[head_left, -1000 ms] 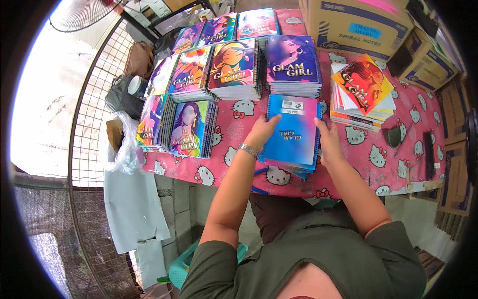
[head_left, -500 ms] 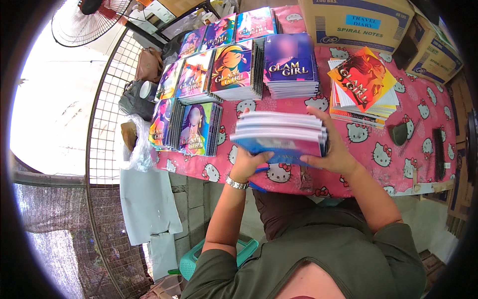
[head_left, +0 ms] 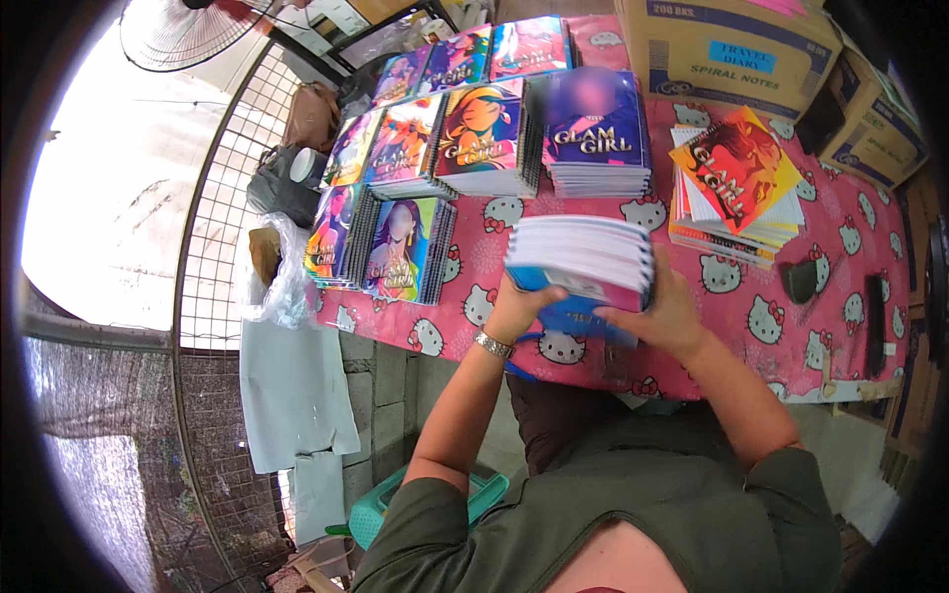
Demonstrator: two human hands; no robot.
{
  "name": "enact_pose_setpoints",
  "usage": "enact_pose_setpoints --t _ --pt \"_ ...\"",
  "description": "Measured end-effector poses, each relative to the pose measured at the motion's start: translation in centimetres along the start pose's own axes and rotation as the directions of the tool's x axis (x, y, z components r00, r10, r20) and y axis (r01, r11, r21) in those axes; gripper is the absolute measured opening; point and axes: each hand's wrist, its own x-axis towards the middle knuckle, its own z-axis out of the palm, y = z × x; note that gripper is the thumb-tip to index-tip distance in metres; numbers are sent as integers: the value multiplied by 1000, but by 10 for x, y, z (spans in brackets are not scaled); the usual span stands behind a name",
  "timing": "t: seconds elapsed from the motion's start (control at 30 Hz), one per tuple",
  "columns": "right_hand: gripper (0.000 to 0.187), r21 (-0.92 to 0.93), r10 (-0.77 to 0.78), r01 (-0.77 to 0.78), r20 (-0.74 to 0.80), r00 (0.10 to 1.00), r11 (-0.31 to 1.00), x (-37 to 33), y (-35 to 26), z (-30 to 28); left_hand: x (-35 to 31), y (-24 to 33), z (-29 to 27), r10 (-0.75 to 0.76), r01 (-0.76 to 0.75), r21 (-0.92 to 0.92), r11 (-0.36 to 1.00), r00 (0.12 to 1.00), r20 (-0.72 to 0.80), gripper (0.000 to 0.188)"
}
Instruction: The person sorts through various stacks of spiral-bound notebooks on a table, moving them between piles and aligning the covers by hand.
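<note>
Between my two hands is a thick stack of spiral notebooks (head_left: 581,259), white page edges up and a blue-and-pink cover facing me. My left hand (head_left: 521,310) grips its left end, thumb across the cover. Around the right end, by the dark wire spirals, my right hand (head_left: 668,312) is closed, its thumb also on the cover. The stack is held just above the near part of the pink table, slightly blurred. Beyond it stands a pile of purple-blue notebooks (head_left: 596,143). To the right lies an uneven pile topped by an orange-red notebook (head_left: 738,168), turned askew.
Several piles of colourful spiral notebooks (head_left: 481,136) stand in rows at the left. Cardboard boxes (head_left: 727,61) sit at the back right. A dark brush-like thing (head_left: 876,324) lies on the pink patterned tablecloth (head_left: 692,366). A wire grille (head_left: 219,227) and a fan (head_left: 183,30) are at the left.
The held notebooks, earlier in visibly separate layers, now sit closer together as one block. My hands still grip both ends. The whole view has shifted slightly.
</note>
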Motion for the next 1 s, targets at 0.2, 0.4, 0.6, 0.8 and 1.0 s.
enact_pose_setpoints --t 0.2,0.4,0.6,0.8,1.0 --pt "57 695 206 -403 353 913 595 41 -62 -6 -54 -20 26 127 -7 -875 484 990 62 68" --pt "85 404 -230 -779 798 556 -480 -88 -69 57 -96 12 60 102 34 -913 406 991 82 70" --pt "95 325 -220 -936 911 349 -137 -69 -100 44 -114 47 49 69 -94 -804 588 995 -66 72" --pt "77 604 271 -733 683 679 314 -30 -76 40 -113 78 -10 99 -242 -355 903 922 -375 75" --pt "86 158 -143 111 212 967 981 40 -5 78 -87 38 -75 314 -332 -1 943 895 -317 70"
